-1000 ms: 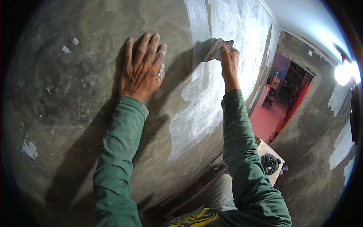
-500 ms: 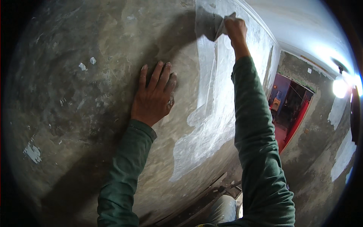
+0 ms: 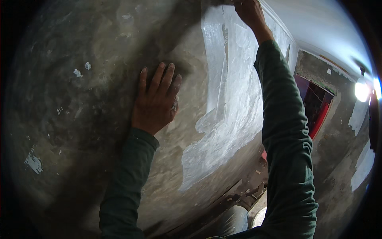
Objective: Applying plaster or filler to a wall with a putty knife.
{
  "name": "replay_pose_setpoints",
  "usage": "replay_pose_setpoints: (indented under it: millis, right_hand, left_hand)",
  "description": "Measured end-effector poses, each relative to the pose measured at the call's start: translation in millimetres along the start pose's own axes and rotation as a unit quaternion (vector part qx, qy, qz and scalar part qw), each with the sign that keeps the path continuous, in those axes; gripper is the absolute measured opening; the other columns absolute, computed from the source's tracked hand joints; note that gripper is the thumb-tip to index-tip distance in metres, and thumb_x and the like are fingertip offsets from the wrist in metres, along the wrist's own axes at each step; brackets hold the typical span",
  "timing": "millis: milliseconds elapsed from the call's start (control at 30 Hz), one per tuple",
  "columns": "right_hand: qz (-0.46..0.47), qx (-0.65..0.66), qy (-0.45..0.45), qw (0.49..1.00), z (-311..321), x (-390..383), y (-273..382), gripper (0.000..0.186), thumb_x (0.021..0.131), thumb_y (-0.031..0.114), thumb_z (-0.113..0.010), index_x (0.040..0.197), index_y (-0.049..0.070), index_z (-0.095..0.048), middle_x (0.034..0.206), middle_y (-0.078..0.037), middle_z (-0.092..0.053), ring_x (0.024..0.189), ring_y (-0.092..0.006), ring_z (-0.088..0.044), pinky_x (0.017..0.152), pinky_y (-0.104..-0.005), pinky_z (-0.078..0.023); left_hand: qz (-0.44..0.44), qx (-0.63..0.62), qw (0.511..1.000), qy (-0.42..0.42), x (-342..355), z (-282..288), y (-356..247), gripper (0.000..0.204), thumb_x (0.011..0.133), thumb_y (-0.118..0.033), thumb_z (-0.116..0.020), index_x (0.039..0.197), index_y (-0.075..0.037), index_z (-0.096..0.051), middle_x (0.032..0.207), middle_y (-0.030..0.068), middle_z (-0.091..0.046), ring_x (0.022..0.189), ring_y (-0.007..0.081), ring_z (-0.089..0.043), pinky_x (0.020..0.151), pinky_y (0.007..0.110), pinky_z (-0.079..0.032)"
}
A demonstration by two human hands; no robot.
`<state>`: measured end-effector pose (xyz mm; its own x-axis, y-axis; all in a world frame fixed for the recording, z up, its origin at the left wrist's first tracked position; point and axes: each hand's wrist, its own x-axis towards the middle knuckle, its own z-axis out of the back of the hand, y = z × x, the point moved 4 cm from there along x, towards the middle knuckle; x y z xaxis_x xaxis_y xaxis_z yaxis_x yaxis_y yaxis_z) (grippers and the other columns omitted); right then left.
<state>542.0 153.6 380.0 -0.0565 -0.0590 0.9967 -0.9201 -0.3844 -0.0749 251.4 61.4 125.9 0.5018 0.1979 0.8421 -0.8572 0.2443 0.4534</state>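
My left hand lies open against the bare grey-brown plaster wall, fingers spread and pointing up; whitish residue shows on its index-finger side. High up at the top edge of the picture, my right hand is closed on a putty knife, of which only a dark sliver shows. Its blade is mostly cut off by the frame. Below that hand a broad patch of wet-looking white putty covers the wall, streaked and ragged at its lower left end.
A white ceiling meets the wall along a pale moulding. At the right, a lit bulb hangs near a patched wall with a red-edged doorway. Scraps of debris and a white round container are below, beside my knee.
My right hand has moved up with the putty knife, taking the blade mostly out of the frame. My left hand stays spread on the wall; the view has shifted slightly.
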Motion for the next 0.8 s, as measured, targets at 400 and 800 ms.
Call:
replay_pose_setpoints:
  millis: [400, 800]
  right_hand:
    - [-0.054, -0.015, 0.050, 0.997, 3.7, -197.8, 4.8, 0.034, 0.086, 0.011, -0.062, 0.115, 0.018, -0.078, 0.099, -0.017, -0.074, 0.087, -0.0389, -0.072, 0.079, -0.0467, -0.058]
    - [-0.116, 0.032, 0.113, 0.986, 20.0, -413.9, 31.0, 0.041, 0.085, 0.001, -0.065, 0.121, 0.018, -0.076, 0.115, -0.008, -0.076, 0.094, -0.0291, -0.071, 0.085, -0.0389, -0.054]
  left_hand:
    - [-0.004, 0.062, 0.998, 0.013, 2.3, -6.5, -5.1, 0.054, 0.093, -0.041, -0.062, 0.143, -0.022, -0.058, 0.162, 0.0056, -0.038, 0.155, 0.0257, -0.026, 0.128, 0.060, -0.014]
    - [-0.002, 0.069, 0.998, -0.007, 0.8, -6.9, -1.3, 0.057, 0.091, -0.039, -0.068, 0.145, -0.026, -0.053, 0.162, -0.0002, -0.038, 0.153, 0.0220, -0.031, 0.127, 0.056, -0.021]
